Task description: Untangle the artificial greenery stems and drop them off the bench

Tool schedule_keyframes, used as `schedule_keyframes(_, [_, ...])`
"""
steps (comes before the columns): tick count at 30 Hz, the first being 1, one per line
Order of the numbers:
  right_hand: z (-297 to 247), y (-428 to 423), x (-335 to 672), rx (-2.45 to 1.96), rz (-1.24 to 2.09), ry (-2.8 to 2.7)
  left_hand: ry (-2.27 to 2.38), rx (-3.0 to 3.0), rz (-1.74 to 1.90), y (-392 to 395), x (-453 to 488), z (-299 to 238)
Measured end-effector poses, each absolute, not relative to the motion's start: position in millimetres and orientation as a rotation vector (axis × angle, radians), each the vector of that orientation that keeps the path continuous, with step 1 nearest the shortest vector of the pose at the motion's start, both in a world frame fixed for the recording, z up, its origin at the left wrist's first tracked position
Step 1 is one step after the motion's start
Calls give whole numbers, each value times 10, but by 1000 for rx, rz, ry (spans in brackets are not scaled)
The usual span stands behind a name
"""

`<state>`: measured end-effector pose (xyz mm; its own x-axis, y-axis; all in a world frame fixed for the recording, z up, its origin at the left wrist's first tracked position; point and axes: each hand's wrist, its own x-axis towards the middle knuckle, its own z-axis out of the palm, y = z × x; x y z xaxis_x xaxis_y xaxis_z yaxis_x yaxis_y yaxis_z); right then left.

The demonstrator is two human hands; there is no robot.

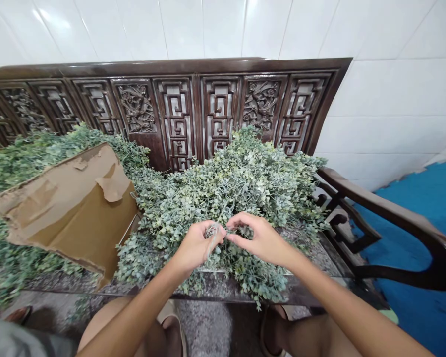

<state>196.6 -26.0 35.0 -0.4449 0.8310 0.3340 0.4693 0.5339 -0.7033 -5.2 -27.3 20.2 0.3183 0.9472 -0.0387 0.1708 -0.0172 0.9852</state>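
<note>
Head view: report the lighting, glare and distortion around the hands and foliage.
Head view: even, soft light; glare on the white wall tiles top left; wide-angle bending curves the carved bench back; left hand, right hand and foliage sharp.

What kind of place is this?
Likely a home room doing duty as a workspace: a carved wooden bench against a white tiled wall, piled with fake greenery, and a blue mat on the floor.

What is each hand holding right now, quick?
Left hand: closed, pinching a leafy sprig.
Right hand: closed, pinching the same leafy sprig from the other side.
</note>
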Motion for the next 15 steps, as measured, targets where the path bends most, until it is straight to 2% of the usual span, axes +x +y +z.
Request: schedule_keyframes(15, [276, -298, 1875, -1096, 326, -2123, 1132, 1452, 1005, -302, 6, 232])
